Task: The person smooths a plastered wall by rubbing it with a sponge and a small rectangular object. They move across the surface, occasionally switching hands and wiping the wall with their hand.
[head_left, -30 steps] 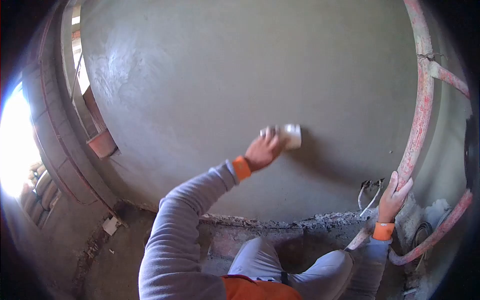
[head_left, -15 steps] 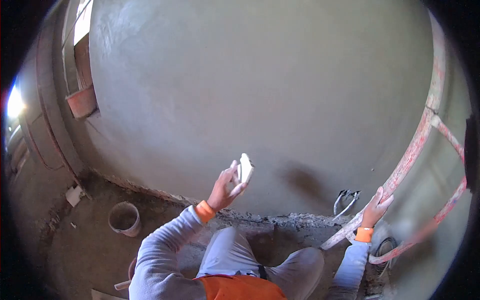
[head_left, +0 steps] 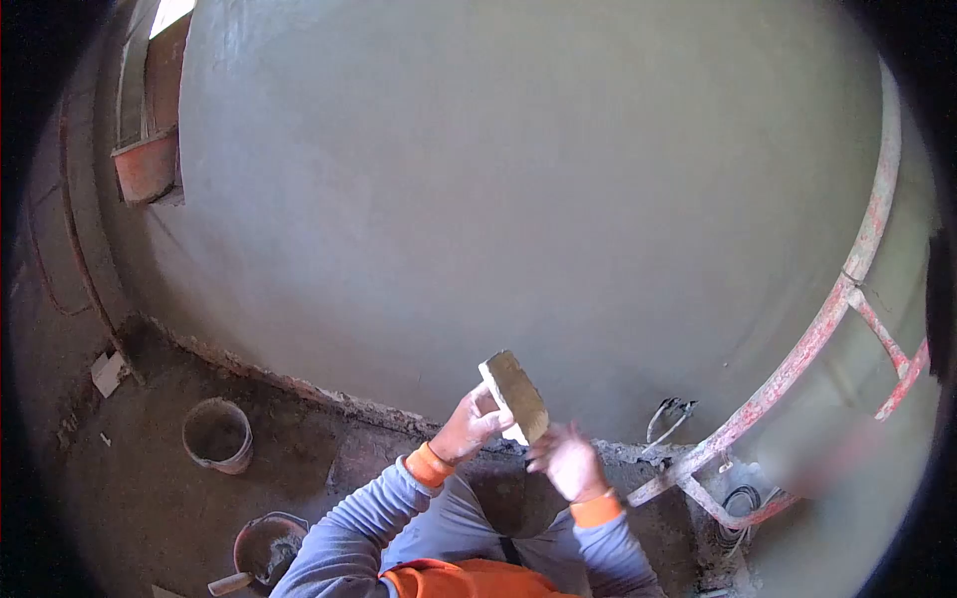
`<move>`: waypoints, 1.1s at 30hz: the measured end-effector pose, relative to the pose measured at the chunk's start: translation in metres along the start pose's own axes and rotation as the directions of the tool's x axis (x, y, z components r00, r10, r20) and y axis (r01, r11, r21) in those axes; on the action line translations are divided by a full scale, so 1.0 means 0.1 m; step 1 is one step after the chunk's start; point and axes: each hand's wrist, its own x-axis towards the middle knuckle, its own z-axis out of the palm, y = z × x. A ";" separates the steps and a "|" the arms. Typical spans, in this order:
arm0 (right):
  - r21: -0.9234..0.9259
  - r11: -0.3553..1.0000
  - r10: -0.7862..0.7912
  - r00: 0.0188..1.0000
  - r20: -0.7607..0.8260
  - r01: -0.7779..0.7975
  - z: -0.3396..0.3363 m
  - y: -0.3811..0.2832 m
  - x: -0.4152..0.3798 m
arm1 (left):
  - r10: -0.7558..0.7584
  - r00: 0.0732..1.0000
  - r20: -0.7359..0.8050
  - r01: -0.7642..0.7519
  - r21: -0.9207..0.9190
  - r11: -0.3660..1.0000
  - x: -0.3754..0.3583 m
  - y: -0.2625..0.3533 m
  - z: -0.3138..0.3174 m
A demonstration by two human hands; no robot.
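Note:
My left hand [head_left: 471,424] grips a small block [head_left: 518,397] with a white edge and a flat brownish face, held in front of the lower wall. Close to the block's lower right end is my right hand [head_left: 568,464], its fingers blurred but apart, with nothing seen in it. Behind both hands rises the smooth grey plastered wall [head_left: 498,199].
A red-and-white metal frame [head_left: 788,384] leans at the right, beside coiled cable [head_left: 738,506]. Wires [head_left: 670,421] stick out of the low wall. Buckets stand on the floor [head_left: 217,436] and lower left [head_left: 269,548]; a reddish tub [head_left: 147,167] sits in the opening.
My right hand has let go of the metal frame and moved left to beside the block. The block has turned, showing its brownish face, and is lower. The view has shifted.

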 end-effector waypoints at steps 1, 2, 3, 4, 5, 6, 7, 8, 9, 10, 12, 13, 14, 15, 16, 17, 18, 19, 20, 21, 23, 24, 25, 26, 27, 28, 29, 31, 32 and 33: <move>0.238 0.958 0.129 0.982 0.140 -0.160 0.08 0.09 0.05 | -0.026 0.999 0.047 0.024 0.045 0.999 -0.01 0.04 -0.06; 0.276 0.937 0.156 0.963 0.221 -0.215 0.17 0.14 0.06 | -0.054 0.994 0.093 0.045 0.093 0.995 0.00 0.08 -0.11; 0.310 0.911 0.175 0.937 0.303 -0.271 0.38 0.14 0.04 | -0.055 0.992 0.112 0.048 0.068 0.997 0.01 0.10 -0.13; 0.345 0.891 0.172 0.923 0.345 -0.295 0.53 0.14 0.03 | -0.060 0.990 0.131 0.055 0.042 0.998 0.02 0.11 -0.14; 0.381 0.867 0.168 0.907 0.386 -0.322 0.64 0.15 0.01 | -0.067 0.987 0.149 0.066 0.016 0.998 0.02 0.13 -0.15; 0.414 0.841 0.159 0.891 0.426 -0.348 0.74 0.15 0.01 | -0.067 0.986 0.152 0.076 -0.057 0.995 0.02 0.17 -0.14; 0.437 0.834 0.140 0.895 0.424 -0.338 0.80 0.17 0.01 | -0.063 0.985 0.160 0.073 -0.054 0.996 0.01 0.23 -0.14; 0.459 0.826 0.121 0.898 0.423 -0.328 0.85 0.19 0.01 | -0.059 0.984 0.168 0.069 -0.051 0.996 0.01 0.31 -0.15; 0.481 0.818 0.103 0.902 0.419 -0.317 0.91 0.20 0.01 | -0.055 0.983 0.177 0.065 -0.051 0.997 0.01 0.36 -0.16; 0.503 0.799 0.065 0.878 0.474 -0.331 0.96 0.20 0.02 | -0.038 0.985 0.166 0.041 -0.010 0.999 0.01 0.39 -0.18; 0.498 0.810 0.034 0.874 0.485 -0.308 1.02 0.17 0.07 | -0.088 0.969 0.232 0.107 -0.071 0.992 0.02 0.37 -0.33; 0.495 0.817 0.017 0.871 0.492 -0.296 1.09 0.12 0.10 | -0.051 0.964 0.260 0.072 -0.068 0.995 0.07 0.44 -0.29; 0.498 0.839 -0.006 0.913 0.408 -0.217 1.19 0.02 0.08 | -0.015 0.957 0.288 0.036 -0.068 0.997 0.11 0.52 -0.25; 0.418 0.905 -0.100 0.917 0.386 -0.077 1.18 -0.10 0.10 | 0.022 0.949 0.316 0.000 -0.070 0.998 0.15 0.59 -0.21; 0.410 0.912 -0.148 0.918 0.368 -0.017 1.21 -0.27 0.11 | 0.061 0.946 0.320 -0.066 0.003 0.998 0.22 0.69 -0.23; 0.399 0.916 -0.196 0.915 0.352 0.043 1.24 -0.46 0.12 | 0.104 0.940 0.325 -0.135 0.075 0.988 0.28 0.82 -0.27; 0.349 0.924 -0.274 0.910 0.313 0.158 1.28 -0.67 0.13 | 0.129 0.949 0.289 -0.215 0.287 0.933 0.28 1.07 -0.25; 0.294 0.917 -0.354 0.893 0.280 0.271 1.32 -0.89 0.14 | 0.225 0.956 0.190 -0.289 0.460 0.840 0.34 1.21 -0.33; 0.211 0.895 -0.440 0.858 0.266 0.393 1.29 -1.13 0.17 | 0.336 0.936 0.104 -0.325 0.621 0.714 0.39 1.36 -0.43; 0.128 0.853 -0.522 0.812 0.260 0.507 1.23 -1.37 0.23 | 0.563 0.820 0.101 -0.344 0.873 0.344 0.49 1.54 -0.61; -0.214 0.516 -0.807 0.555 0.201 0.829 1.11 -1.90 0.39 | 0.857 0.495 0.144 -0.119 0.988 -0.097 0.74 1.96 -0.99; -0.448 0.324 -0.854 0.461 0.240 0.834 1.03 -2.22 0.45 | 0.941 0.320 0.109 -0.025 0.994 -0.106 0.87 2.17 -1.15; -0.641 0.104 -0.879 0.371 0.298 0.760 0.99 -2.51 0.52 | 0.968 0.251 0.014 0.087 0.996 -0.037 0.99 2.35 -1.30; -0.687 -0.002 -0.911 0.282 0.301 0.726 1.01 -2.73 0.63 | 0.982 0.171 -0.076 0.191 0.981 0.043 1.11 2.47 -1.43; -0.729 -0.105 -0.932 0.188 0.309 0.676 1.07 -2.95 0.74 | 0.983 0.157 -0.090 0.255 0.966 0.048 1.23 2.52 -1.61; -0.779 -0.255 -0.930 0.077 0.361 0.573 1.16 -3.13 0.80 | 0.984 0.147 -0.106 0.318 0.946 0.054 1.35 2.52 -1.80; -0.807 -0.391 -0.905 -0.027 0.424 0.443 1.25 -3.31 0.86 | 0.984 0.134 -0.120 0.378 0.924 0.062 1.46 2.50 -1.90; -0.771 -0.637 -0.748 -0.228 0.623 -0.016 1.23 -3.71 1.04 | 0.992 0.084 -0.091 0.401 0.915 0.050 1.51 2.46 -1.87; -0.755 -0.640 -0.709 -0.269 0.651 -0.140 1.18 -3.94 1.14 | 0.993 0.075 -0.087 0.368 0.928 0.054 1.51 2.47 -1.87; -0.732 -0.630 -0.669 -0.297 0.681 -0.260 1.12 -4.15 1.23 | 0.994 0.070 -0.088 0.340 0.939 0.059 1.48 2.46 -1.89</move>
